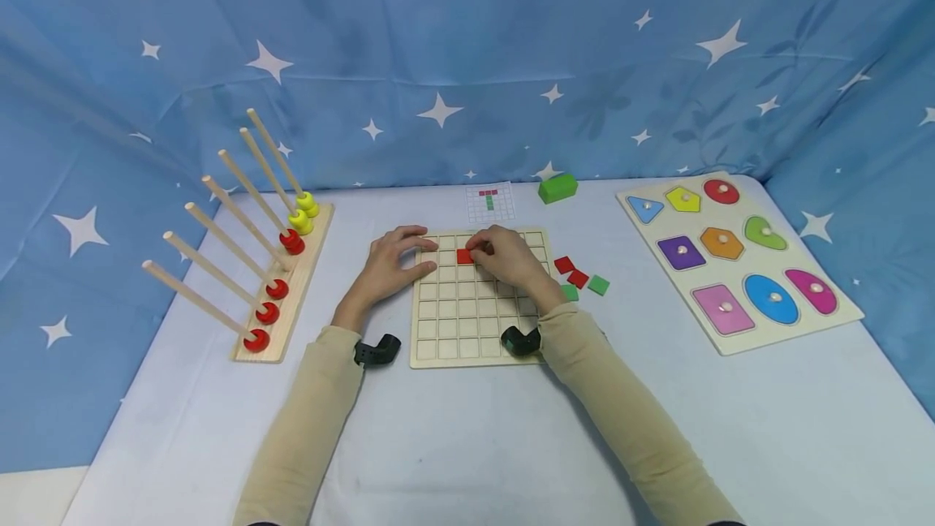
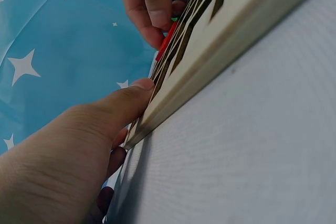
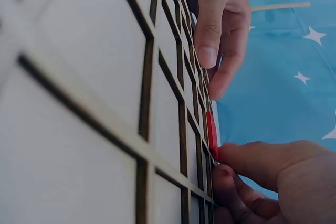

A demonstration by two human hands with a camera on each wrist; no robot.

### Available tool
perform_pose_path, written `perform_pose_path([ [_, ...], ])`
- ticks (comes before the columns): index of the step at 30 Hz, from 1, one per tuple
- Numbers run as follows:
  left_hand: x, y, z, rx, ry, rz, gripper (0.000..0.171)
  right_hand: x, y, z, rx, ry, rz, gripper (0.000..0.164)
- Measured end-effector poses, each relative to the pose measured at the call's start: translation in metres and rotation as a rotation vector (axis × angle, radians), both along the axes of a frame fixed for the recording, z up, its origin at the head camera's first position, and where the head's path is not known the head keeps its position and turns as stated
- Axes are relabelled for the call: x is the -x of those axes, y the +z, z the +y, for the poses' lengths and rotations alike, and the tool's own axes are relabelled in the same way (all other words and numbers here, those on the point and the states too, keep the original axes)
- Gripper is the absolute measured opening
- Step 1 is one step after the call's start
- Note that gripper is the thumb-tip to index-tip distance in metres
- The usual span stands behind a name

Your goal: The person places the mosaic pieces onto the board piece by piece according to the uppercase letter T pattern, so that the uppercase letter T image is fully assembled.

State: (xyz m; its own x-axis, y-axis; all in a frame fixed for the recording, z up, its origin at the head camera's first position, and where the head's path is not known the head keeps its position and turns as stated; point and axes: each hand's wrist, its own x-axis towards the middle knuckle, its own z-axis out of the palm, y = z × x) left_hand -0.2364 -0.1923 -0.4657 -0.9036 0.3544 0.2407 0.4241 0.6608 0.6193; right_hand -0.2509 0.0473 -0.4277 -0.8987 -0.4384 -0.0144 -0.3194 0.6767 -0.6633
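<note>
A wooden grid board [image 1: 438, 354] lies on the table. My right hand [image 1: 506, 256] reaches over its far rows, thumb and fingertips pinching at a red square tile [image 1: 463, 256]. In the right wrist view the thumb meets the end of the red tile [image 3: 212, 135], low on the grid; the fingers partly hide it. My left hand [image 1: 390, 265] rests at the board's far left edge with loosely bent fingers. The left wrist view shows its thumb [image 2: 137, 90] on the board's rim, other fingers beside the edge, partly hidden.
Loose red tiles [image 1: 564, 265] and green tiles [image 1: 599, 285] lie right of the board. Behind it are a pattern card [image 1: 478, 212] and a green block [image 1: 558, 188]. A peg stand with rings [image 1: 316, 250] stands left; a shape puzzle [image 1: 738, 270] lies right.
</note>
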Motion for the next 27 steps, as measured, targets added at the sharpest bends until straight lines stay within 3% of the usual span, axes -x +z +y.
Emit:
perform_pose_path([
  [5, 0.001, 0.000, 0.000, 0.012, 0.003, -0.001, 0.031, 0.000, -0.001, 0.002, 0.031, 0.007, -0.026, 0.020],
  [13, 0.001, -0.002, 0.001, 0.008, -0.001, -0.007, 0.032, -0.003, 0.000, 0.017, 0.189, -0.014, -0.095, 0.025],
  [18, -0.002, 0.003, -0.002, 0.094, -0.064, -0.079, 0.050, -0.003, 0.004, 0.044, 0.251, -0.020, -0.064, 0.027],
  [23, -0.009, 0.017, -0.005, 0.250, -0.202, -0.184, 0.090, -0.001, 0.009, 0.085, 0.142, 0.000, -0.070, 0.027],
  [27, -0.012, 0.020, -0.005, 0.286, -0.216, -0.202, 0.098, 0.003, 0.011, 0.121, 0.029, 0.008, -0.121, 0.025],
])
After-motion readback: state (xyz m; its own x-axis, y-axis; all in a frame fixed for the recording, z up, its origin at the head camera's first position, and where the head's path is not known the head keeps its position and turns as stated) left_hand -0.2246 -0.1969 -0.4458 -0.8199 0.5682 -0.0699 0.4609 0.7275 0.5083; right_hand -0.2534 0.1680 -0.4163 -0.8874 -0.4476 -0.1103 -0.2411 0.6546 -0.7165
